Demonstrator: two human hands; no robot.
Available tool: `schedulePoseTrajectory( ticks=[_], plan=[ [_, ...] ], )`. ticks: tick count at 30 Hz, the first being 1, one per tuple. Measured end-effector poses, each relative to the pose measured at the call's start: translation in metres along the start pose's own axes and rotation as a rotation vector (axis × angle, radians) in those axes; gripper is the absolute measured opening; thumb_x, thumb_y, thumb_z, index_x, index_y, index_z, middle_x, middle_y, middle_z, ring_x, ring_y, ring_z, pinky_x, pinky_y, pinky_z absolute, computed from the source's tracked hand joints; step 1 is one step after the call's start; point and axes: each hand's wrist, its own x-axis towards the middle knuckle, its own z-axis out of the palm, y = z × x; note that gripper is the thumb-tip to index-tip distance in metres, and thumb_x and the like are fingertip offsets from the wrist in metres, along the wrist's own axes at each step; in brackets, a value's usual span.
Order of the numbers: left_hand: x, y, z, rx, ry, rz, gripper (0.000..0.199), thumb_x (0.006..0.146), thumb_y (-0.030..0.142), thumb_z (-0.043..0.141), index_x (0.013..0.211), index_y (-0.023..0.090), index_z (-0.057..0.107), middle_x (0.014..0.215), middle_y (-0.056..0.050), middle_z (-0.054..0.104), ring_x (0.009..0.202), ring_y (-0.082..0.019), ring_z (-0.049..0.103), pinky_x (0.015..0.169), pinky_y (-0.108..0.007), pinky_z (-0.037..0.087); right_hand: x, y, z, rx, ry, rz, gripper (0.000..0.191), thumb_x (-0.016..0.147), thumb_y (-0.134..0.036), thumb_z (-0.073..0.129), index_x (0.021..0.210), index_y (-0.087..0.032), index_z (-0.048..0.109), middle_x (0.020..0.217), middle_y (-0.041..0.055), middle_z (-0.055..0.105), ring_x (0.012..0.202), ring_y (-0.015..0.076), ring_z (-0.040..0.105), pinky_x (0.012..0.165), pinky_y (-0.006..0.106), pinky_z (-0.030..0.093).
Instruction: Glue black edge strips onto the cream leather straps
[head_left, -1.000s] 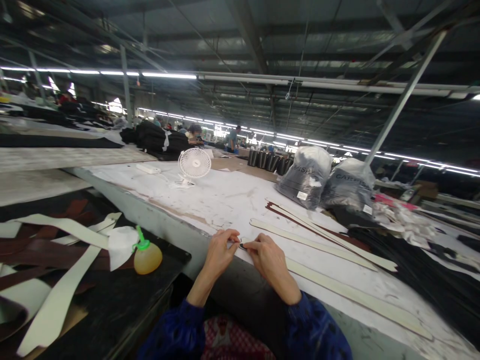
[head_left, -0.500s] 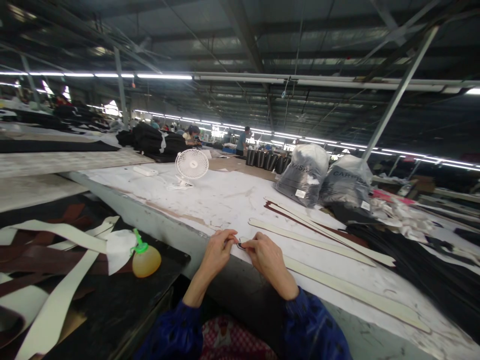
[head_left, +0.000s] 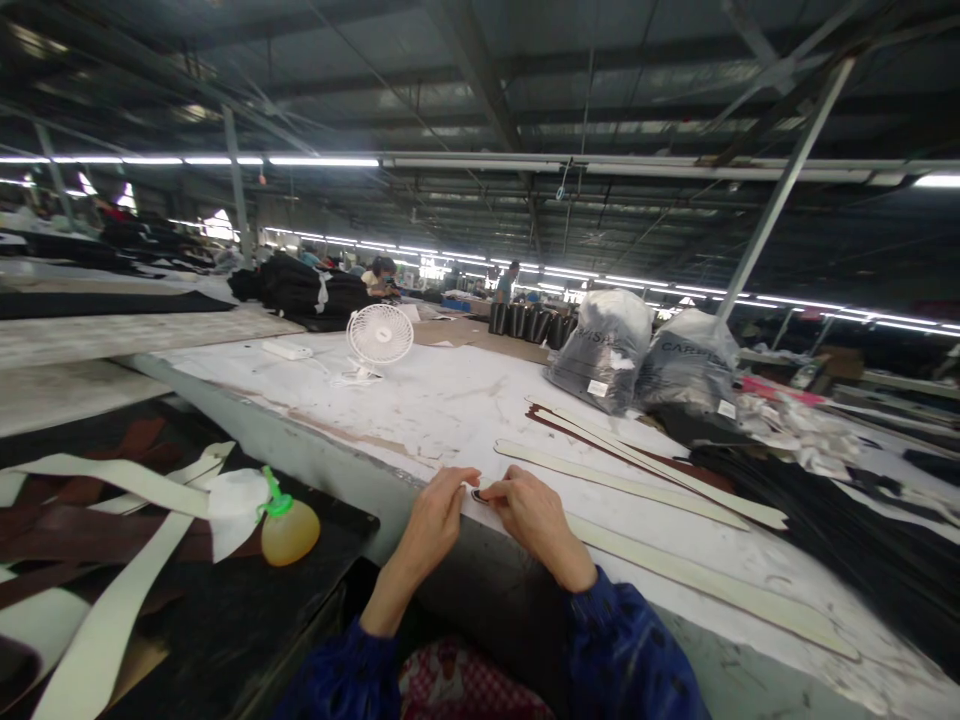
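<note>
At the near edge of the white-covered table (head_left: 442, 400), my two hands meet, fingertips almost touching. My right hand (head_left: 531, 512) pinches a small dark piece (head_left: 478, 496), too small to name, which pokes out toward the left. Thumb and fingers drawn together, my left hand (head_left: 436, 515) is at the other side of that piece; whatever it grips is hidden by the fingers. Just beyond the right hand lies a cream strip (head_left: 622, 480) with a rounded end, and another cream strip (head_left: 712, 580) runs out from beside the right wrist.
A white fan (head_left: 380, 336) stands farther back. Bagged bundles (head_left: 600, 350) and black strips (head_left: 817, 530) are to the right. On the left, a black surface (head_left: 225, 620) carries brown and cream strips and a green-topped bottle (head_left: 290, 532) of yellow liquid. People work in the distance.
Both hands keep their pinching pose near the table edge, with the fingers shifted slightly around the small dark piece. The view has tilted a little. A distant person has moved right.
</note>
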Motion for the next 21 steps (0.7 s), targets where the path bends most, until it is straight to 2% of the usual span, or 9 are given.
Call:
schedulePoseTrajectory(
  ticks=[2,7,9,11,14,17,21],
  plan=[
    [-0.002,0.000,0.004,0.004,-0.039,0.007,0.030,0.091,0.014,0.034,0.110,0.018,0.056,0.097,-0.007,0.067,0.095,-0.018,0.061,0.088,-0.035,0.048,-0.001,0.000,0.000,-0.003,0.001,-0.003,0.029,0.091,-0.025,0.049,0.103,-0.038,0.071,0.090,0.0030,0.060,0.089,0.0164,0.060,0.069,0.025,0.041],
    [-0.004,-0.007,0.012,0.068,-0.018,0.019,0.031,0.091,0.013,0.033,0.113,0.017,0.054,0.095,-0.007,0.066,0.092,-0.019,0.061,0.087,-0.035,0.049,-0.001,0.003,0.000,0.028,0.008,-0.013,0.029,0.091,-0.026,0.050,0.106,-0.040,0.071,0.089,0.0024,0.061,0.087,0.0162,0.061,0.069,0.024,0.042],
    [-0.004,-0.008,0.013,0.086,-0.020,0.036,0.033,0.090,0.012,0.033,0.114,0.018,0.055,0.094,-0.007,0.066,0.092,-0.019,0.061,0.086,-0.035,0.049,-0.002,0.008,-0.004,0.084,0.000,0.016,0.029,0.088,-0.026,0.055,0.111,-0.037,0.069,0.093,0.0025,0.063,0.090,0.0165,0.062,0.073,0.024,0.043],
    [-0.004,-0.008,0.012,0.092,-0.029,0.051,0.035,0.089,0.010,0.032,0.115,0.018,0.055,0.093,-0.007,0.066,0.091,-0.018,0.060,0.086,-0.035,0.049,-0.005,0.017,-0.012,0.175,0.012,0.057,0.030,0.086,-0.026,0.057,0.113,-0.031,0.070,0.097,0.0032,0.066,0.090,0.0170,0.062,0.078,0.025,0.043],
    [-0.003,-0.006,0.010,0.106,-0.052,0.067,0.039,0.088,0.008,0.032,0.115,0.019,0.058,0.091,-0.006,0.065,0.091,-0.019,0.059,0.086,-0.035,0.048,-0.017,0.037,-0.028,0.296,0.016,0.081,0.026,0.086,-0.027,0.055,0.104,-0.026,0.074,0.095,0.0035,0.070,0.084,0.0174,0.063,0.079,0.027,0.045],
    [-0.003,-0.004,0.009,0.146,-0.090,0.090,0.043,0.087,0.005,0.032,0.116,0.019,0.061,0.090,-0.007,0.063,0.090,-0.019,0.057,0.085,-0.035,0.048,-0.031,0.057,-0.040,0.296,-0.010,0.103,0.024,0.085,-0.025,0.056,0.098,-0.028,0.076,0.094,0.0025,0.071,0.082,0.0181,0.063,0.077,0.027,0.045],
    [-0.003,-0.007,0.010,0.205,-0.124,0.150,0.053,0.081,-0.002,0.032,0.114,0.022,0.066,0.092,-0.006,0.062,0.089,-0.018,0.055,0.084,-0.034,0.047,-0.046,0.070,-0.041,0.217,-0.029,0.100,0.031,0.085,-0.019,0.052,0.100,-0.034,0.075,0.093,0.0023,0.068,0.085,0.0175,0.062,0.077,0.028,0.043]
  ],
)
